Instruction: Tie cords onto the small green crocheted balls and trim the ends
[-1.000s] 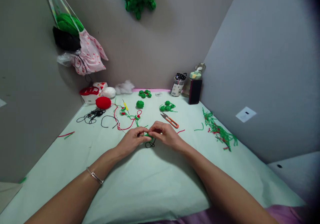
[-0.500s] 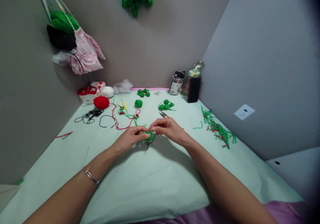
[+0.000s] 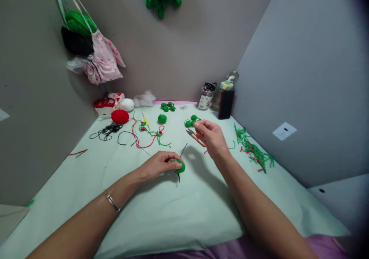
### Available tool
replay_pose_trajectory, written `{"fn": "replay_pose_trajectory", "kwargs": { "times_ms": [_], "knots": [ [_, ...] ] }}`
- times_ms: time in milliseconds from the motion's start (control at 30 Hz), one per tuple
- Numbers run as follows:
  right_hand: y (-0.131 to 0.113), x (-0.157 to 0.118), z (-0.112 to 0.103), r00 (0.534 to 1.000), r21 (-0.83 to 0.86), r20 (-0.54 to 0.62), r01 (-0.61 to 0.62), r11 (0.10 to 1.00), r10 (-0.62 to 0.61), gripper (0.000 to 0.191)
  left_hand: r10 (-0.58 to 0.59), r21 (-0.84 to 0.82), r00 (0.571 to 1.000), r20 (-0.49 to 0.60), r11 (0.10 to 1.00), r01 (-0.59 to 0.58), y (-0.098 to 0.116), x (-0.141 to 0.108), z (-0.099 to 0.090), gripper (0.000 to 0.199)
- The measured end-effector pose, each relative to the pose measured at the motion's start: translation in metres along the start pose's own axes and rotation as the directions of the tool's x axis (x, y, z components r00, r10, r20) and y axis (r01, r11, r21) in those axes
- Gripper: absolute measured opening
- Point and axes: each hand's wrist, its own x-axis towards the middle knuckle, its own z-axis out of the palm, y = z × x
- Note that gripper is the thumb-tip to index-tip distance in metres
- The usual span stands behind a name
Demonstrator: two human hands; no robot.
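Observation:
My left hand [image 3: 157, 166] is closed on a small green yarn ball [image 3: 180, 167] low over the cloth. A short black yarn end [image 3: 183, 150] stands up from it, and more black strands hang below. To the right and higher, my right hand [image 3: 213, 137] pinches thumb and forefinger together, apart from the ball; what sits between the fingertips is too small to make out. Beside that hand lie orange-handled scissors [image 3: 198, 138], partly hidden. Just behind its fingertips is a cluster of green yarn balls [image 3: 188, 123].
Behind my left hand lie red and green yarn pieces [image 3: 158, 134], a yellow-handled hook [image 3: 145, 120], a red yarn ball [image 3: 120, 116] and tangled black yarn [image 3: 106, 131]. Green clippings [image 3: 252, 151] lie along the right wall. A pen cup [image 3: 205, 99] and phone [image 3: 226, 104] stand at the back.
My right hand has moved up and to the right, away from the green ball. My left hand and the ball have shifted slightly right and nearer me. A black yarn end now stands up.

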Motion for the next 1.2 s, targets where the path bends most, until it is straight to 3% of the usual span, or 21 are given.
{"fn": "replay_pose_trajectory", "kwargs": {
  "times_ms": [100,200,267,600,700,800,867,967,1100,1200],
  "knots": [
    [-0.002,-0.002,-0.009,0.973,-0.093,0.208,-0.085,0.992,0.103,0.023,0.005,-0.014,0.999,-0.052,1.0,-0.006,0.002,0.0,-0.003,0.035],
    [0.001,-0.014,-0.003,0.845,-0.234,0.493,-0.1,0.967,0.207,0.025,0.025,-0.008,0.997,-0.07,1.0,-0.026,0.002,0.0,-0.009,0.034],
    [0.004,-0.02,0.004,0.8,-0.239,0.564,-0.078,0.968,0.204,0.024,0.041,0.009,0.997,-0.058,0.999,-0.041,0.002,0.001,-0.01,0.033],
    [0.016,-0.032,0.026,0.885,-0.312,0.464,0.196,0.93,-0.031,0.008,0.1,0.088,0.988,-0.115,0.992,-0.09,0.002,0.002,-0.006,0.017],
    [0.01,-0.022,0.022,0.945,-0.223,0.312,0.176,0.959,-0.1,0.009,0.073,0.091,0.985,-0.153,0.994,-0.059,0.003,0.002,-0.003,0.02],
    [0.005,-0.005,0.005,0.993,-0.102,0.064,0.106,0.989,-0.1,0.012,0.012,0.071,0.993,-0.12,0.997,-0.004,0.002,0.002,-0.002,0.024],
    [0.006,0.001,-0.004,0.991,-0.123,0.133,0.013,0.992,0.003,0.023,0.015,0.071,0.994,-0.112,0.997,-0.007,0.0,0.003,-0.004,0.027],
    [0.012,-0.002,-0.006,0.923,-0.26,0.364,-0.028,0.965,0.125,0.037,0.037,0.073,0.983,-0.177,0.997,-0.025,-0.003,0.005,-0.01,0.031],
    [0.017,-0.016,0.005,0.809,-0.337,0.568,0.061,0.939,0.151,0.027,0.071,0.021,0.957,-0.283,0.997,-0.068,-0.006,0.008,-0.018,0.034],
    [0.021,-0.02,0.01,0.806,-0.477,0.583,0.237,0.846,0.102,0.012,0.113,0.046,0.939,-0.324,0.994,-0.104,-0.01,0.01,-0.019,0.032]
  ]
}}
